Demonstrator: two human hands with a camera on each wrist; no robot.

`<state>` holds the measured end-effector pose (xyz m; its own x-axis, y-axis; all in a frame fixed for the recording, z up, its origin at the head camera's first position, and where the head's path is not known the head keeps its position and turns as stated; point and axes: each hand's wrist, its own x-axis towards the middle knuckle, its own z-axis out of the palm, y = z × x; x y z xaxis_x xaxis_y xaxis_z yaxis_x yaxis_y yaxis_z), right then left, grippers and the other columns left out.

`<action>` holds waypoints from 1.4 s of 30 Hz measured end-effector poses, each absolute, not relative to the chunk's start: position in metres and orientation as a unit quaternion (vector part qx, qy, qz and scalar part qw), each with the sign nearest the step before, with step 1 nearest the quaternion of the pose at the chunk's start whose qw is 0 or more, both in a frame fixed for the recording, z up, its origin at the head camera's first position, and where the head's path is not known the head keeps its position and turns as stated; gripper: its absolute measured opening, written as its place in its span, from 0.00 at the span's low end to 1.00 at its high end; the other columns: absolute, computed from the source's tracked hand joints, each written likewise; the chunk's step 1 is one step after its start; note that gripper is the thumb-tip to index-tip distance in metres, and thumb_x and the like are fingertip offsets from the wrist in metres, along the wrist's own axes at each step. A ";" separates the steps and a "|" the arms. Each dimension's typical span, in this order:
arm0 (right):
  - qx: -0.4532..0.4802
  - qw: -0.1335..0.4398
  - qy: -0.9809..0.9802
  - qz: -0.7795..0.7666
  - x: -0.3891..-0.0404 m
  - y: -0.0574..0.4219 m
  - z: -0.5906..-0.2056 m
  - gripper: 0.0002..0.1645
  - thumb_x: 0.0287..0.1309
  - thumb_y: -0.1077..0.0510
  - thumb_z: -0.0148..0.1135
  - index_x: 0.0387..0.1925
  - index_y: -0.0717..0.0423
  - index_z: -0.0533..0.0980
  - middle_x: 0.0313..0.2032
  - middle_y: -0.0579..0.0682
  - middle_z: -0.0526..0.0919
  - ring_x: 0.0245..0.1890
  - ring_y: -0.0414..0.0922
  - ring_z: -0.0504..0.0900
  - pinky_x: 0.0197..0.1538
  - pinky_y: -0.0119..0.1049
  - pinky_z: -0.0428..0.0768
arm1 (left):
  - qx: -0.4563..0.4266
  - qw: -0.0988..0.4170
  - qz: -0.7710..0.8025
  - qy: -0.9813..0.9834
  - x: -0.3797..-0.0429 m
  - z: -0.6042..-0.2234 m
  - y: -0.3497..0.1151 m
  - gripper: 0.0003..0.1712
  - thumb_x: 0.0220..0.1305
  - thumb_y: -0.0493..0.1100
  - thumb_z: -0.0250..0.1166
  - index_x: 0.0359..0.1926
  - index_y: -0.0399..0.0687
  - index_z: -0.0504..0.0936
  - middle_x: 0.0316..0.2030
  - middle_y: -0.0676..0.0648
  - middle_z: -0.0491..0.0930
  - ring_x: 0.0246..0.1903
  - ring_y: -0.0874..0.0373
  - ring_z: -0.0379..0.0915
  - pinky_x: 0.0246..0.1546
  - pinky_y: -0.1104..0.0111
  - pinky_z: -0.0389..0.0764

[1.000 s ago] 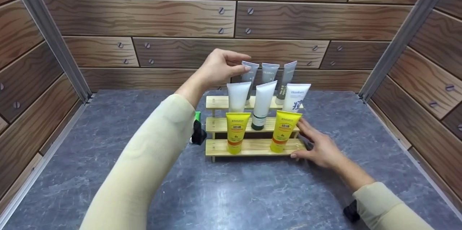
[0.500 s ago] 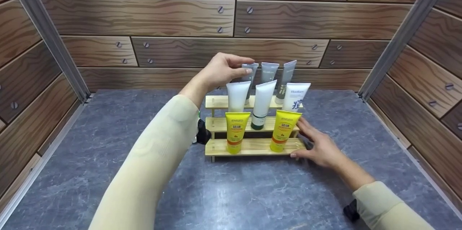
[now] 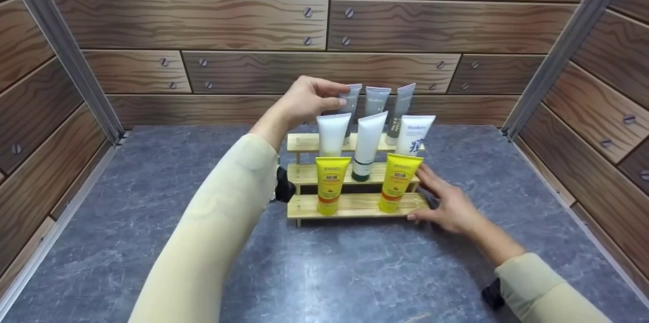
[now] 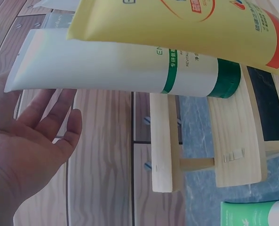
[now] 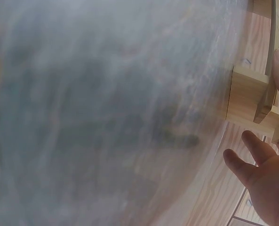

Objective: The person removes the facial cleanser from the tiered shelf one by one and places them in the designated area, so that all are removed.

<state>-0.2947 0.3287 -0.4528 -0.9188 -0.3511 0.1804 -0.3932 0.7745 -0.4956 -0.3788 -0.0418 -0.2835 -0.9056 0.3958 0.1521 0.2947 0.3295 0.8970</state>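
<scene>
A three-tier wooden rack (image 3: pixel 309 208) holds upright squeeze tubes. My left hand (image 3: pixel 307 99) pinches the top of the left grey tube (image 3: pixel 351 97) on the top tier, thumb in front. Two more grey tubes stand beside it, the middle one (image 3: pixel 376 100) and the right one (image 3: pixel 403 102). On the middle tier are three white tubes (image 3: pixel 369 140); two yellow tubes (image 3: pixel 332 186) stand on the lowest. My right hand (image 3: pixel 451 209) holds the rack's right end, its thumb at the lowest tier's front corner. In the left wrist view, a white tube (image 4: pixel 115 63) hides my left fingertips.
A green tube (image 4: pixel 247 214) lies left of the rack, mostly hidden by my left forearm in the head view. The grey marbled tabletop (image 3: pixel 324 267) has wood-patterned walls (image 3: pixel 253 24) at its back and sides. Black devices sit at both wrists.
My left hand has come slightly down and taken hold of the left grey tube's top, and that tube has risen a little. The right hand stays on the rack.
</scene>
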 end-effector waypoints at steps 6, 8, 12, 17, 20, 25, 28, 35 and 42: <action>0.204 0.045 -0.941 0.266 -0.295 0.329 -0.454 0.68 0.49 0.40 0.83 0.83 0.54 0.56 0.83 0.57 0.51 0.77 0.68 0.59 0.73 0.73 0.53 | 0.206 0.036 0.553 0.806 -0.381 -0.286 -0.041 0.20 0.71 0.40 0.72 0.62 0.51 0.88 0.60 0.51 0.84 0.58 0.57 0.80 0.58 0.64 0.81; 0.207 0.048 -0.941 0.265 -0.295 0.329 -0.454 0.68 0.49 0.40 0.84 0.83 0.54 0.56 0.83 0.58 0.51 0.77 0.69 0.59 0.73 0.74 0.54 | 0.203 0.030 0.558 0.804 -0.382 -0.287 -0.041 0.19 0.71 0.39 0.73 0.61 0.50 0.88 0.58 0.51 0.85 0.57 0.57 0.80 0.57 0.64 0.82; 0.207 0.047 -0.940 0.266 -0.296 0.330 -0.454 0.68 0.49 0.41 0.84 0.83 0.54 0.56 0.83 0.58 0.51 0.77 0.69 0.59 0.73 0.71 0.56 | 0.199 0.009 0.555 0.807 -0.382 -0.289 -0.041 0.17 0.71 0.38 0.73 0.59 0.49 0.90 0.54 0.50 0.86 0.53 0.57 0.81 0.55 0.65 0.83; 0.206 0.043 -0.940 0.269 -0.296 0.329 -0.453 0.68 0.49 0.40 0.83 0.83 0.54 0.56 0.83 0.58 0.51 0.77 0.68 0.59 0.74 0.70 0.57 | 0.186 -0.018 0.552 0.812 -0.382 -0.290 -0.045 0.15 0.71 0.36 0.71 0.56 0.49 0.91 0.52 0.50 0.87 0.51 0.57 0.81 0.52 0.66 0.83; 0.204 0.039 -0.940 0.272 -0.296 0.328 -0.452 0.68 0.49 0.40 0.83 0.83 0.54 0.56 0.83 0.58 0.50 0.77 0.68 0.58 0.74 0.69 0.56 | 0.176 -0.029 0.556 0.812 -0.381 -0.291 -0.049 0.14 0.72 0.34 0.70 0.55 0.49 0.91 0.51 0.50 0.87 0.50 0.56 0.81 0.50 0.65 0.82; 0.201 0.035 -0.940 0.275 -0.295 0.329 -0.452 0.68 0.50 0.40 0.83 0.83 0.55 0.55 0.83 0.58 0.50 0.78 0.68 0.57 0.75 0.69 0.56 | 0.168 -0.042 0.557 0.812 -0.380 -0.294 -0.056 0.14 0.72 0.34 0.68 0.55 0.49 0.91 0.50 0.49 0.87 0.47 0.56 0.79 0.46 0.66 0.82; 0.199 0.033 -0.940 0.275 -0.294 0.329 -0.451 0.68 0.50 0.39 0.83 0.83 0.55 0.55 0.83 0.58 0.50 0.78 0.68 0.56 0.75 0.69 0.55 | 0.162 -0.050 0.560 0.811 -0.378 -0.294 -0.062 0.14 0.72 0.33 0.68 0.54 0.48 0.91 0.50 0.49 0.87 0.47 0.55 0.79 0.46 0.66 0.82; 0.196 0.031 -0.942 0.272 -0.294 0.329 -0.452 0.68 0.51 0.38 0.82 0.84 0.53 0.55 0.83 0.57 0.49 0.78 0.69 0.56 0.74 0.71 0.55 | 0.151 -0.068 0.568 0.806 -0.375 -0.289 -0.081 0.15 0.71 0.30 0.68 0.54 0.43 0.90 0.49 0.45 0.88 0.48 0.54 0.81 0.49 0.65 0.82; 0.189 0.023 -0.943 0.271 -0.296 0.330 -0.452 0.69 0.51 0.37 0.82 0.85 0.51 0.53 0.83 0.56 0.48 0.79 0.69 0.54 0.74 0.72 0.53 | 0.148 -0.086 0.557 0.813 -0.370 -0.279 -0.099 0.15 0.68 0.29 0.68 0.54 0.41 0.90 0.48 0.42 0.89 0.47 0.54 0.82 0.49 0.66 0.82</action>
<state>-0.2956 0.3300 -0.4516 -0.9273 -0.3447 0.1457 -0.3694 0.7811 -0.5034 -0.3697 -0.0988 -0.2790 -0.9413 0.1457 0.3044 0.3365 0.3363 0.8796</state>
